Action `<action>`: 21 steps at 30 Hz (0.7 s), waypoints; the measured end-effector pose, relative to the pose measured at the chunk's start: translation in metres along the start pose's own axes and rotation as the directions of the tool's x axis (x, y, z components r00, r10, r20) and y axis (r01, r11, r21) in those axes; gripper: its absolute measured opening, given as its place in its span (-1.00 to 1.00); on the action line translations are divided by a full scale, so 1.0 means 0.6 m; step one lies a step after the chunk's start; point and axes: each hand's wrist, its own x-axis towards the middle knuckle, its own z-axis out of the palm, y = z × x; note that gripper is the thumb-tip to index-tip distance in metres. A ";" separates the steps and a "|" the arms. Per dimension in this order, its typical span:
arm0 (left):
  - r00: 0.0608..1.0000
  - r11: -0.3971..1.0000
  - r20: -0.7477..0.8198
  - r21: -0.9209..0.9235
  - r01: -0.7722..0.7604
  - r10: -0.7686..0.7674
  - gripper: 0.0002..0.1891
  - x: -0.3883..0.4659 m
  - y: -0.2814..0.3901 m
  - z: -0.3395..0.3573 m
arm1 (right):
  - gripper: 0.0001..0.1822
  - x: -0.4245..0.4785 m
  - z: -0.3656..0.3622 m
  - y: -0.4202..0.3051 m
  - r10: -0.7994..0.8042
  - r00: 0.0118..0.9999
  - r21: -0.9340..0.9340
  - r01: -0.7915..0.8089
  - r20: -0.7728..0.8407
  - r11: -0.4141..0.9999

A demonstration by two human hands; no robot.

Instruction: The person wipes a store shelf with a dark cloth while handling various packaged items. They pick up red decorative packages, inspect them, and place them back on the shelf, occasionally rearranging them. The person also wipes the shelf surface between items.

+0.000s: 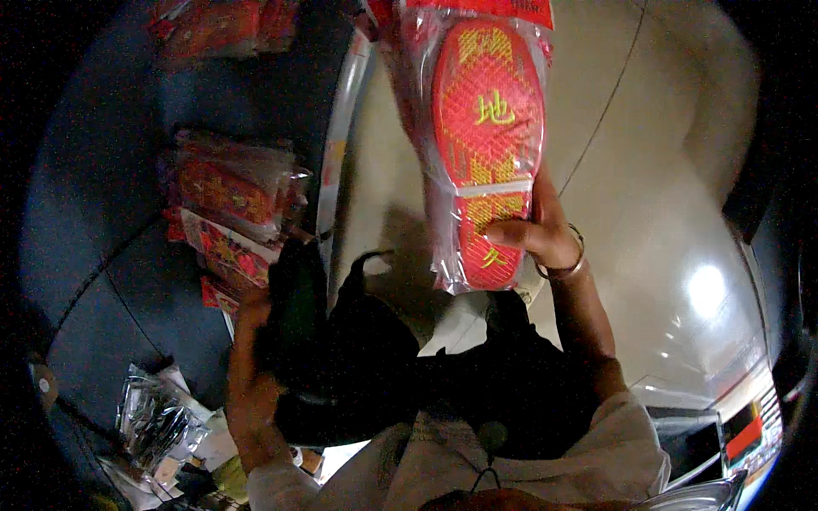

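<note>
My right hand (546,239), with a bangle at its wrist, grips a plastic-wrapped pack of red insoles (489,121) near its lower end, thumb on top. The upper insole bears yellow patterning and embroidered characters, and a pale band crosses it. At the left, my left hand (259,306) is by the lower edge of a patterned red packet (236,255); its fingers are dark and partly hidden, so its hold is unclear. Above that packet lies another clear-wrapped red insole pack (227,191).
More red packets (217,25) lie at the top left on a dark surface. Crumpled clear plastic bags (160,415) are at the lower left. A pale metal edge (335,153) runs beside the dark surface. A glossy beige floor (652,191) spans the right.
</note>
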 end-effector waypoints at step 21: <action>0.987 0.951 0.136 0.286 -0.118 0.081 -0.44 -0.090 -0.043 -0.023 | 0.06 0.049 -0.143 0.053 -0.399 0.889 -0.830 -0.039 0.226 -0.557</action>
